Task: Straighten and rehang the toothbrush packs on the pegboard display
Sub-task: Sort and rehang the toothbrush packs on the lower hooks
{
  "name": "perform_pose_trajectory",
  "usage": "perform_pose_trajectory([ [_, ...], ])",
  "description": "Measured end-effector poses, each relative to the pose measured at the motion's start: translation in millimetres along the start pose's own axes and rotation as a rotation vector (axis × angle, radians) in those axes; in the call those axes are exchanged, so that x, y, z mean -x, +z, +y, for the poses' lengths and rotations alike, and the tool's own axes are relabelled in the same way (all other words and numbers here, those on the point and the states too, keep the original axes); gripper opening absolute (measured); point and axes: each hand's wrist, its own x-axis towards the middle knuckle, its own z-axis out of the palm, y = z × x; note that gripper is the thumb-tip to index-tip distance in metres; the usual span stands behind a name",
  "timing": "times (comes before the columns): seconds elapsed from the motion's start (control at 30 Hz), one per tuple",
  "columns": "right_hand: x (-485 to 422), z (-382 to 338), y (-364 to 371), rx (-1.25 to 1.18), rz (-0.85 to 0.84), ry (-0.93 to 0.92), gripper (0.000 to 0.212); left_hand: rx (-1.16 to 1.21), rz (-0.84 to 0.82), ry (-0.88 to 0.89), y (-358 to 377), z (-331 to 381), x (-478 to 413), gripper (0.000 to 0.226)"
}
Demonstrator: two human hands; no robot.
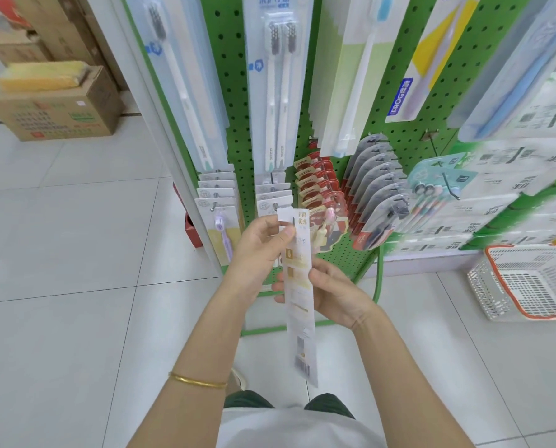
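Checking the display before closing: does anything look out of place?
One toothbrush pack is off the pegboard, held in front of it by the left hand and right hand. Further right, a hook looks bare.

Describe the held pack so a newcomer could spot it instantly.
At the green pegboard display, look before the lowest rows of hanging packs. There the left hand pinches the top and the right hand grips the middle of a long, narrow white toothbrush pack. Unlike its neighbours, it is off the pegs.
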Motion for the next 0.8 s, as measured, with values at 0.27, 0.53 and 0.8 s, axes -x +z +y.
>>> perform_pose_trajectory([
  [0.27, -39, 0, 18, 0.654, 0.749, -0.163, 0.042, -0.287, 0.211, 0.045, -16, -2, -10, 0.029],
  [0.53, -75, 35, 19, 0.921, 0.944, -0.212, 0.066, -0.368, 0.204, 0.069, -26, 2, -17, 0.033],
  [0.8, -95, 30, 29, 0.947, 0.993, -0.258, 0.042, -0.518, 0.111, 0.069, -25, -2, -18, 0.04],
])
